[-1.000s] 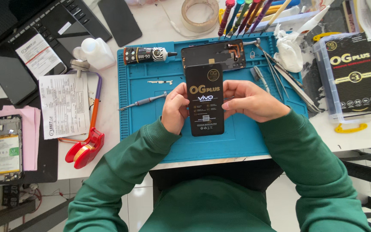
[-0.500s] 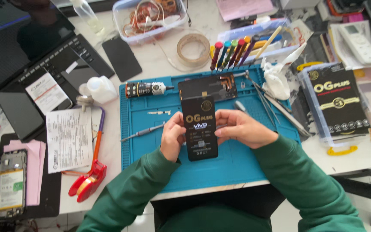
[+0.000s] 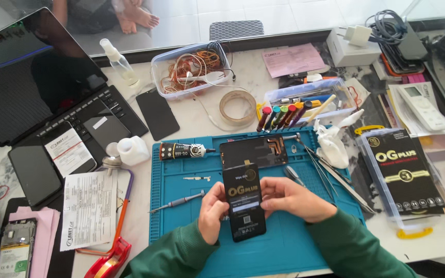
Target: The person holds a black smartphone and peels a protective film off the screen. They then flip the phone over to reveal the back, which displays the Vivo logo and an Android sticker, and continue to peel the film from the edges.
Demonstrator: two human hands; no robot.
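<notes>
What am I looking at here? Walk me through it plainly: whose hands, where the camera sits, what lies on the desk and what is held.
There is no machine here: a person in green sleeves works with bare hands, filmed by one camera worn on their head, looking down. The left hand and right hand hold a flat black rectangular packet with gold print by its long edges, above a blue rubber work mat. On the mat lie an opened black phone, a slim metal screwdriver and metal tweezers. Around it sit a black laptop, a clear box of tangled cables and a roll of tape.
</notes>
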